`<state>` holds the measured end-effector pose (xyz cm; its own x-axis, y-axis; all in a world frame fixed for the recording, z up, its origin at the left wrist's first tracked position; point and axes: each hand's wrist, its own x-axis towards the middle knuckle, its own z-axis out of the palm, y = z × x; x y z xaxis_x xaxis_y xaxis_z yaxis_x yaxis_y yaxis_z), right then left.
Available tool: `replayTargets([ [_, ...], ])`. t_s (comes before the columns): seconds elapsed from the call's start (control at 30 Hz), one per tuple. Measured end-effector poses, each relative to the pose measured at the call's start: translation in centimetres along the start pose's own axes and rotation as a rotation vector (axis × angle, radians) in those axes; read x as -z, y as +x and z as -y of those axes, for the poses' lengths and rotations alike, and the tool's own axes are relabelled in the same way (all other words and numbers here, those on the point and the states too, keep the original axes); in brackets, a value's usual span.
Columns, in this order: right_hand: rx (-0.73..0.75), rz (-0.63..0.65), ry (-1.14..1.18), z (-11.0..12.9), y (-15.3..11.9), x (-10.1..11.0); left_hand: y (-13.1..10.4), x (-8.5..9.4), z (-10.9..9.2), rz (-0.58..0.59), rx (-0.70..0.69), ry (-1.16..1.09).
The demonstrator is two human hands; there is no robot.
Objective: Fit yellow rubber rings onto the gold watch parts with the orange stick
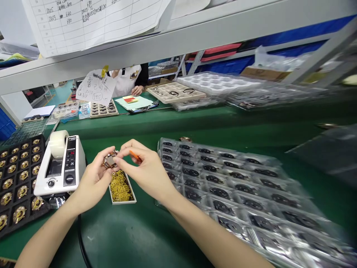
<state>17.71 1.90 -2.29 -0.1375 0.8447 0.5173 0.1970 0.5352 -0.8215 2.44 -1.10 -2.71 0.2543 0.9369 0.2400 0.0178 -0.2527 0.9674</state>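
Between the fingertips of my left hand (93, 178) is a small round metallic part (110, 160) with a grey centre. The thumb and index finger of my right hand (146, 169) press on its right side. An orange tool (135, 155) is tucked in the right hand's fingers; most of it is hidden. Just below the hands lies a white box (124, 202) of yellow, thin looped pieces (120, 187).
A white tape dispenser (63, 163) and a black tray of gold round parts (17, 163) stand at left. Clear plastic trays with black parts (220, 178) spread across the right. A shelf beam (178, 41) crosses above; a person's hand (137, 90) rests beyond it.
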Motion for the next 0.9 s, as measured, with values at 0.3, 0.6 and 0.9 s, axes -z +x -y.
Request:
replayTargets([
  [0.3, 0.051, -0.050, -0.128, 0.0, -0.4, -0.7, -0.3, -0.5, 1.1, -0.123, -0.027, 0.107],
  [0.6, 0.131, -0.121, -0.236, -0.3, -1.1, -1.4, 0.0, -0.7, 1.0, -0.258, -0.051, 0.045],
  [0.9, 0.036, 0.082, 0.011, -0.4, 0.0, -0.9, 0.0, -1.2, 1.0, -0.261, -0.013, -0.073],
])
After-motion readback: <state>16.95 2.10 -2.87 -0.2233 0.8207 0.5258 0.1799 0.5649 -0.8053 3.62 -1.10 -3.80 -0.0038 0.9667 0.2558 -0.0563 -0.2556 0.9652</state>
